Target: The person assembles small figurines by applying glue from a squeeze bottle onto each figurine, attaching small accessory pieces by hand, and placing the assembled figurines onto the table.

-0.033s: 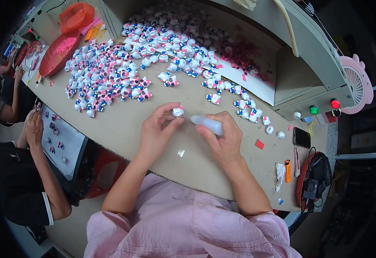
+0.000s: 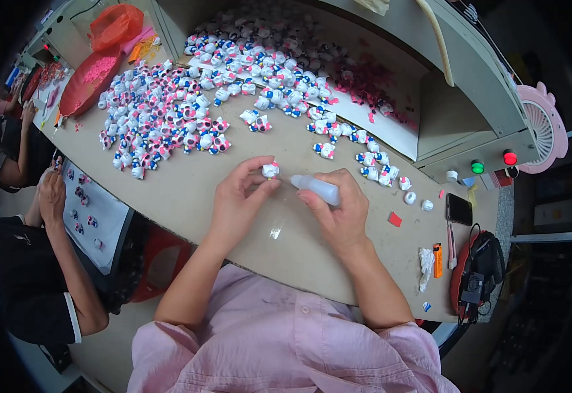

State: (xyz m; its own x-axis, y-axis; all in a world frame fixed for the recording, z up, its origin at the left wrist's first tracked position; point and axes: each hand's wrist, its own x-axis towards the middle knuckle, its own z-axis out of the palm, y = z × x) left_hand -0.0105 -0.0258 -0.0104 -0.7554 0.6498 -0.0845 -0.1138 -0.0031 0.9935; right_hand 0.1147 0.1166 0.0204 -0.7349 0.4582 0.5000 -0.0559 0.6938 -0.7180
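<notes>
Between the thumb and fingers of my left hand [image 2: 239, 196] is a small white figurine [image 2: 270, 170] with a bit of pink on it. My right hand [image 2: 346, 211] is wrapped round a translucent white squeeze bottle [image 2: 322, 190]. Its narrow tip points left at the figurine, close beside it; I cannot tell whether they touch. Beyond my hands lies a pair of loose figurines [image 2: 256, 121] in white, blue and pink. A wide heap of similar figurines [image 2: 161, 111] spreads over the table at the far left.
More figurines [image 2: 266, 65] fill the booth [image 2: 430, 124] behind. At right are a red square [image 2: 395, 219], a phone [image 2: 459, 209], an orange lighter [image 2: 438, 261], a black-and-red pouch [image 2: 485, 265] and a pink fan [image 2: 538, 128]. A red bowl [image 2: 70, 98] stands far left, near a co-worker's arm [image 2: 70, 262].
</notes>
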